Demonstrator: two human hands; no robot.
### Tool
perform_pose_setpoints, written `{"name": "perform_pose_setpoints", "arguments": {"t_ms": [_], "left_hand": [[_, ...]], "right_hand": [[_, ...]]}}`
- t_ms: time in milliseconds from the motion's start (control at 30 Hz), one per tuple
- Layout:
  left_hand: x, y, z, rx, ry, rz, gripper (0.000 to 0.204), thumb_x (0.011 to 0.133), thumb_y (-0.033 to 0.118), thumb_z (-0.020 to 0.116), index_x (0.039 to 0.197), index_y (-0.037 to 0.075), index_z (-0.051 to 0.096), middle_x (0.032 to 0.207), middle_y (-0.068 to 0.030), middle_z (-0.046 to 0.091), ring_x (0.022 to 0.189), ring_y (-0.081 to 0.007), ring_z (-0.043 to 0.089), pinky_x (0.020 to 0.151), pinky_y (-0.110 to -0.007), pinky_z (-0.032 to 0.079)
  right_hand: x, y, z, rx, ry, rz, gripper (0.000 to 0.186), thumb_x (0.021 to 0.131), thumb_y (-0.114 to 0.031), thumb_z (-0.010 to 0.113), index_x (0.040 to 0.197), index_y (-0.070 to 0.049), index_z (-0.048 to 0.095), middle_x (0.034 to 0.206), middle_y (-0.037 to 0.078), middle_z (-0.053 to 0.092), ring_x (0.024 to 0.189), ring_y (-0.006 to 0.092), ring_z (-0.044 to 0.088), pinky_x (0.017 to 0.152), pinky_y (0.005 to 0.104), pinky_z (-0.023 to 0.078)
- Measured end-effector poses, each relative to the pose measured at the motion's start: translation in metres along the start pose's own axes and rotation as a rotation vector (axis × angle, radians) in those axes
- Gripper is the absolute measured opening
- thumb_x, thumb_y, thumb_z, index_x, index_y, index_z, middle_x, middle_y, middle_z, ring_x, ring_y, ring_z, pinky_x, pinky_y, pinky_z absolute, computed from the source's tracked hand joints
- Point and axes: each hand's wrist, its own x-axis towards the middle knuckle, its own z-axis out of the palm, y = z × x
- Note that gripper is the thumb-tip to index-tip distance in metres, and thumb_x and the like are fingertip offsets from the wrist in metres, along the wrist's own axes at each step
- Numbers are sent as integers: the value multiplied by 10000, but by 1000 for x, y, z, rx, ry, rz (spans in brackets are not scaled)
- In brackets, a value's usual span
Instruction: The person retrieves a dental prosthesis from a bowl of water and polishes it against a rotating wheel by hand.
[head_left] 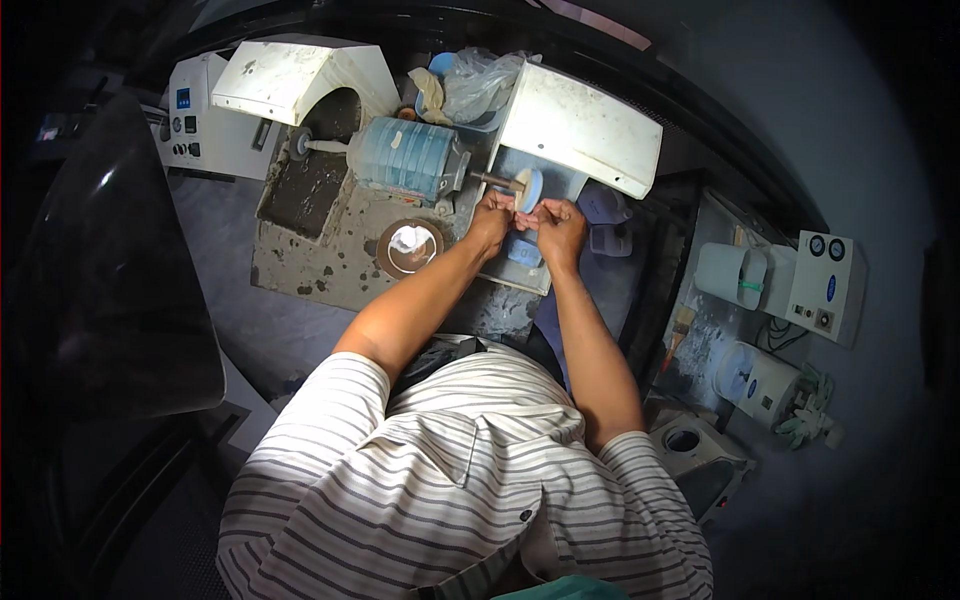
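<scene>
A blue-grey bench polishing motor (405, 157) lies across the worktop with a shaft at each end. On its right shaft sits a round pale buffing wheel (533, 190) with a light-blue face. My left hand (489, 224) is just below the shaft, fingers closed at the wheel's lower edge. Close beside it, my right hand (562, 234) has its fingers pinched together and pointing at the same spot. Between the fingertips there may be a small object, but it is too small and covered to name. Whether the fingers touch the wheel cannot be seen clearly.
White hoods (580, 125) cover both ends of the motor. Left of my forearm stands a metal bowl (384, 252) on the stained bench. Behind the motor, a blue tub holds a clear plastic bag (485, 85). A brush (680, 330) and white machines (825, 285) are at right.
</scene>
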Motion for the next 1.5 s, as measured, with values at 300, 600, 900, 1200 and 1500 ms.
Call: {"name": "perform_pose_setpoints", "arguments": {"t_ms": [300, 600, 900, 1200, 1500], "left_hand": [[-3, -11, 1, 3, -8, 5, 70, 899, -12, 377, 929, 48, 398, 773, -137, 587, 635, -211, 592, 584, -325, 497], [-20, -15, 15, -85, -45, -46, 41, 920, 33, 394, 881, 41, 406, 744, -127, 583, 632, -215, 588, 601, -334, 495], [3, -11, 11, -177, 45, -29, 34, 907, 9, 393, 913, 34, 416, 749, -133, 584, 577, -212, 583, 571, -331, 514], [7, -12, 1, -49, 66, 47, 48, 903, 19, 423, 939, 48, 438, 823, -138, 593, 649, -204, 607, 573, -307, 518], [-18, -17, 8, -60, -6, 51, 66, 904, -19, 384, 864, 31, 402, 750, -139, 579, 653, -218, 599, 608, -338, 521]], "right_hand": [[-14, -11, -5, -110, -9, -36, 101, 795, 64, 570, 882, 101, 534, 790, 151, 617, 669, 185, 635, 609, 280, 549], [-34, -35, -12, -323, 51, -194, 83, 765, 21, 617, 835, 53, 586, 763, 140, 652, 660, 160, 637, 600, 259, 493], [1, -11, -4, -330, 65, -179, 83, 760, 42, 594, 840, 59, 579, 735, 142, 643, 647, 182, 642, 568, 274, 507], [6, 16, -2, -95, 28, -43, 100, 778, 70, 566, 876, 88, 552, 810, 143, 625, 702, 186, 632, 642, 274, 522], [-37, -24, -8, -287, 66, -236, 100, 772, 12, 610, 856, 58, 580, 786, 152, 651, 715, 173, 645, 629, 266, 495]]}}
